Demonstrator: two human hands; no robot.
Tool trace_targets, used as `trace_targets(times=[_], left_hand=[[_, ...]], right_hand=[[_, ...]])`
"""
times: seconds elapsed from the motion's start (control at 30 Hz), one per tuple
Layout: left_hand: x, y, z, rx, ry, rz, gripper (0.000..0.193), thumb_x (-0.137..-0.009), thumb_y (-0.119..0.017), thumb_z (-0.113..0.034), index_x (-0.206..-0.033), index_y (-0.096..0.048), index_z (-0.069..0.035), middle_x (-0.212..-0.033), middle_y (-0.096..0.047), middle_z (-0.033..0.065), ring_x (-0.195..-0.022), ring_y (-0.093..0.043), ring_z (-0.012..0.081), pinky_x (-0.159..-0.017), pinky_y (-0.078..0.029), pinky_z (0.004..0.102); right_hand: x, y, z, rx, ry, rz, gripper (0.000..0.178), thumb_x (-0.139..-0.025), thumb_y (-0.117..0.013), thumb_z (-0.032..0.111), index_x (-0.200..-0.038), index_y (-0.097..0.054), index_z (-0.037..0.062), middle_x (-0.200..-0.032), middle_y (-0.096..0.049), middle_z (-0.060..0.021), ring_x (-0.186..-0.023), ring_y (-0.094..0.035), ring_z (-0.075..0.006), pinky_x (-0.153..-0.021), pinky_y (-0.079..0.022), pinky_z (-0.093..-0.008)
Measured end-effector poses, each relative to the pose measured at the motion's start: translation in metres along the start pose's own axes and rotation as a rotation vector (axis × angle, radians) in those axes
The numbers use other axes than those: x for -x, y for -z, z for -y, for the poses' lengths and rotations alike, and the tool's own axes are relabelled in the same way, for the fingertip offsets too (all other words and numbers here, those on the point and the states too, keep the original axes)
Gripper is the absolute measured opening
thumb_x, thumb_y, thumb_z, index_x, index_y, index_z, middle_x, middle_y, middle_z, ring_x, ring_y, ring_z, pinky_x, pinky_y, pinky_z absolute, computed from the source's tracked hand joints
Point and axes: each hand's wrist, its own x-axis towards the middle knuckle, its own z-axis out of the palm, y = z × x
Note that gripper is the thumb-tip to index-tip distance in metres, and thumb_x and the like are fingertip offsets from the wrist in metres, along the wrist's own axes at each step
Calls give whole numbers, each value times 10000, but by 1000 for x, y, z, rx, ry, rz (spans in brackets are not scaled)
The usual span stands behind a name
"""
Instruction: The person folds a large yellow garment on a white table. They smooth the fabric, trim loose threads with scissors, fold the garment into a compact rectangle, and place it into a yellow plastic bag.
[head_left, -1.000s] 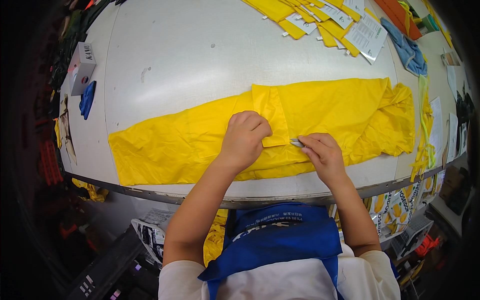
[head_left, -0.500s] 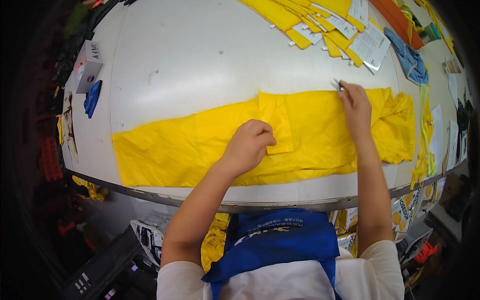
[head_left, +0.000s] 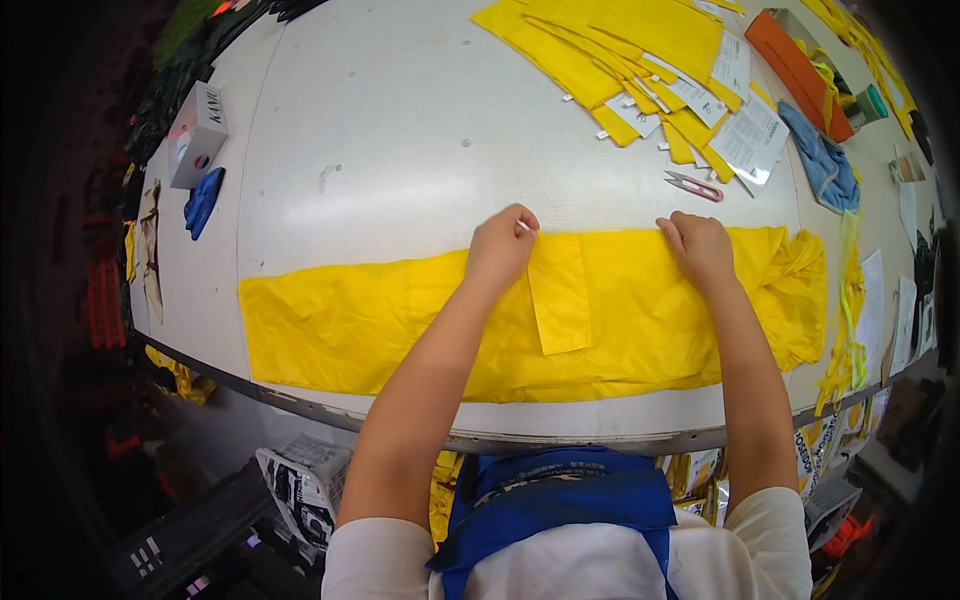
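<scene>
Yellow cloth (head_left: 650,310) parallels the bench's (head_left: 380,160) near edge; your left hand (head_left: 500,248), fingertips together, is nearer its flap (head_left: 562,300), right hand (head_left: 705,250) loosely parted.

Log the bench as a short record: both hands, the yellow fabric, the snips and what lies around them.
Left hand: fingers curled closed at the fabric's far edge; small white bit there, too small to identify
Right hand: at the same edge, farther right; grip unclear
Yellow fabric: spread along the table's near side, right end bunched
Rectangular panel: on the fabric, between the hands
Snips: on the table, beyond the right hand
Far right: yellow pieces with white sheets; light-blue cloth
Far left: box, dark-blue cloth
</scene>
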Motion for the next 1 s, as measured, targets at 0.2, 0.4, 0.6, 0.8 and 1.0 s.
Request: trace_targets(times=[0.2, 0.4, 0.6, 0.8, 1.0], left_hand=[[50, 6, 35, -376, -411, -366, 292, -845, -626, -205, -1122, -614, -116, -1183, -528, 114, -1098, -473, 310, -901, -393, 370], [166, 49, 150, -532, -93, -843, 557, -817, -664, -214, -1325, -456, -118, -1308, -436, 169, -1215, -378, 378, -1037, -272, 441], [201, 129, 281, 897, 483, -1063, 669, -831, -662, -116, -1403, -319, -77, -1348, -351, 216, -1179, -408, 364, -1014, -335, 435], [164, 142, 253, -74, -81, -885, 573, -805, -661, -163, -1326, -449, -54, -1323, -445, 176, -1246, -374, 375, -1060, -299, 433], [87, 127, 263, -631, 2, -420, 610, -922, -425, -493, -1468, -259, -278, -1544, -185, 94, -1415, -149, 354, -1116, -94, 574]], right_hand=[[28, -17, 35, 48, 194, -344, 430, -839, -607, 344, -1216, -572, 140, -1279, -513, -141, -1233, -430, -329, -1023, -297, -520], [112, -58, 120, 43, 398, 75, 692, -826, -558, 519, -1399, -404, 164, -1524, -219, -137, -1405, -95, -425, -1083, -13, -630], [138, -50, 136, 39, 604, 209, 816, -712, -631, 608, -1365, -453, 152, -1530, -205, -136, -1403, -59, -451, -1082, 19, -626], [140, -72, 142, 197, 633, 111, 822, -637, -682, 611, -1308, -517, 166, -1517, -237, -139, -1398, -69, -459, -1075, 27, -643], [140, -90, 145, 269, 639, 53, 798, -660, -628, 666, -1277, -543, 167, -1515, -243, -136, -1396, -74, -463, -1062, 28, -666]])
